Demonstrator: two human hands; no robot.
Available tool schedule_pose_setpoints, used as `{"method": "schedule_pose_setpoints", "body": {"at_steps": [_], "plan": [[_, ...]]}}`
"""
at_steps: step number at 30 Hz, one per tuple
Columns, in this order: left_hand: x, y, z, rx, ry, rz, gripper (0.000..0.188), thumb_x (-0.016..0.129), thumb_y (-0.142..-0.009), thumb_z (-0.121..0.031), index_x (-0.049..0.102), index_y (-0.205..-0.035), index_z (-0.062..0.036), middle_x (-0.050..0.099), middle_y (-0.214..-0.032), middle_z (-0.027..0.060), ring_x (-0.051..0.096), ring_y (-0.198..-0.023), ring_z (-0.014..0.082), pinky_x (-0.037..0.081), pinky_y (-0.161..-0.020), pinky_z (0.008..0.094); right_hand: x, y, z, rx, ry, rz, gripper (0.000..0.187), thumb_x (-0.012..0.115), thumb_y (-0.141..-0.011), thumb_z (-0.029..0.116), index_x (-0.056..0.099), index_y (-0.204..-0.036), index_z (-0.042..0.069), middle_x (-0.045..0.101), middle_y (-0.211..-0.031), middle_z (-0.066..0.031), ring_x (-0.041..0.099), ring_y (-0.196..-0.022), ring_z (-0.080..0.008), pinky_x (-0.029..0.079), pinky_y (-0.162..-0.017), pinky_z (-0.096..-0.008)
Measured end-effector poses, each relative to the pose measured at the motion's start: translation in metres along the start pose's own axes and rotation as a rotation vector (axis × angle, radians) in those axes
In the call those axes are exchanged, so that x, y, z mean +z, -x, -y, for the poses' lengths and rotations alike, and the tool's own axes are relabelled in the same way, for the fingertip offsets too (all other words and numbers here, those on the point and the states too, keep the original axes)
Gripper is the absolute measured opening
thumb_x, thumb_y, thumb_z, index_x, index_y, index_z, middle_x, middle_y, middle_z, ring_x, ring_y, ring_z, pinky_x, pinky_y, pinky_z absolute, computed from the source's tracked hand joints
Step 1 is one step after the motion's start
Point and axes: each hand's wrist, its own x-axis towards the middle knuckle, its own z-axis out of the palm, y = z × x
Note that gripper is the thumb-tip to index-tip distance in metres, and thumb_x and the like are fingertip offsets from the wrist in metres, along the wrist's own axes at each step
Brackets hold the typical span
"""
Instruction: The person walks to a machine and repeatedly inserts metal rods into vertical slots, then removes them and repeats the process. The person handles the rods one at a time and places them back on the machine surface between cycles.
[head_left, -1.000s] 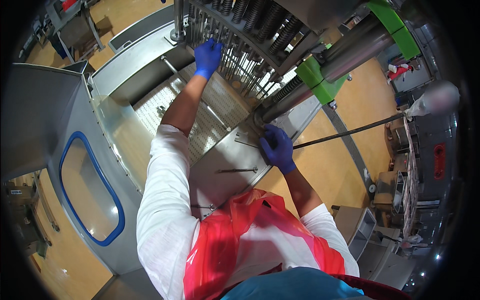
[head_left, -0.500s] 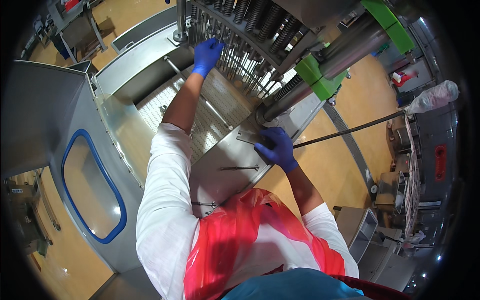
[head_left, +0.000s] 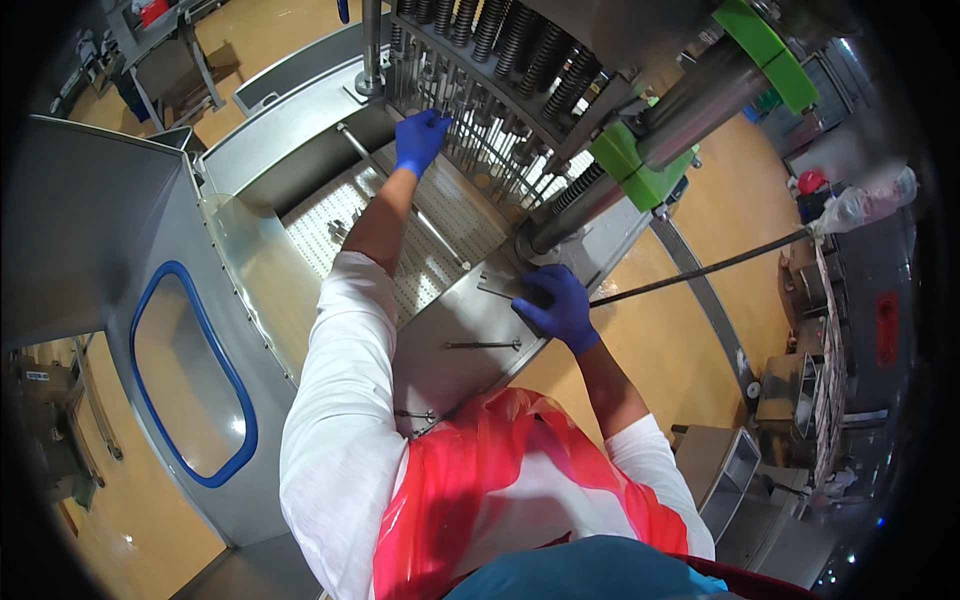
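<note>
My left hand, in a blue glove, is closed at the near side of a row of thin metal needles under a spring-loaded head. What its fingers hold, if anything, is hidden. Beneath that forearm lie a perforated plate and a slanting metal rod. To the right, my other blue-gloved hand, the right hand, is curled round a dark block on the machine's steel ledge, its thumb at the near edge. A slim metal pin lies on the ledge below it.
Green clamps surround a thick steel column on the right. A black hose runs out beyond my right hand. The machine's steel cover, with a blue-rimmed window, stands at left. More small metal parts lie by my apron.
My left hand has come slightly nearer to me along the needles, still closed. My right hand stays at the dark block. The whole view has shifted a little.
</note>
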Motion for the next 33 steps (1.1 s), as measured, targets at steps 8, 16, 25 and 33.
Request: {"method": "schedule_pose_setpoints", "body": {"at_steps": [8, 16, 25, 33], "plan": [[-0.005, -0.02, -0.029, -0.089, 0.091, -0.147, 0.027, 0.077, -0.083, -0.027, 0.072, -0.09, -0.0005, 0.071, -0.078, 0.0165, 0.067, -0.067, 0.0307, 0.05, -0.065, 0.038, 0.0, -0.003, 0.001, 0.005, -0.035, -0.036, 0.041, 0.085, -0.073, 0.039, 0.075, -0.103, 0.014, 0.068, -0.107, -0.012, 0.067, -0.099, -0.0325, 0.055, -0.087, -0.0425], [-0.014, -0.031, -0.036, -0.032, 0.113, -0.147, 0.023, 0.076, -0.084, -0.023, 0.071, -0.088, -0.0007, 0.073, -0.081, 0.0163, 0.07, -0.068, 0.0263, 0.05, -0.063, 0.037, 0.002, 0.001, -0.003, 0.013, -0.038, -0.056, 0.041, 0.086, -0.071, 0.036, 0.075, -0.104, 0.013, 0.069, -0.107, -0.0114, 0.067, -0.098, -0.0325, 0.055, -0.086, -0.0415], [-0.134, -0.118, -0.105, 0.109, 0.296, -0.428, 0.03, 0.073, -0.089, -0.029, 0.068, -0.083, -0.0003, 0.067, -0.066, 0.0083, 0.054, -0.061, 0.0111, 0.048, -0.062, 0.0377, -0.001, -0.002, 0.0, -0.021, -0.034, -0.032, 0.041, 0.084, -0.074, 0.038, 0.074, -0.103, 0.012, 0.068, -0.105, -0.0111, 0.067, -0.099, -0.0321, 0.055, -0.088, -0.0408], [-0.133, -0.07, -0.046, -0.229, 0.92, -0.032, 0.017, 0.071, -0.092, -0.017, 0.066, -0.1, -0.0034, 0.071, -0.089, 0.0075, 0.065, -0.073, 0.0147, 0.056, -0.067, 0.0325, -0.002, -0.005, 0.008, 0.038, 0.005, -0.028, 0.042, 0.082, -0.075, 0.041, 0.073, -0.103, 0.011, 0.068, -0.107, -0.0109, 0.065, -0.103, -0.0319, 0.054, -0.09, -0.0418]]}}
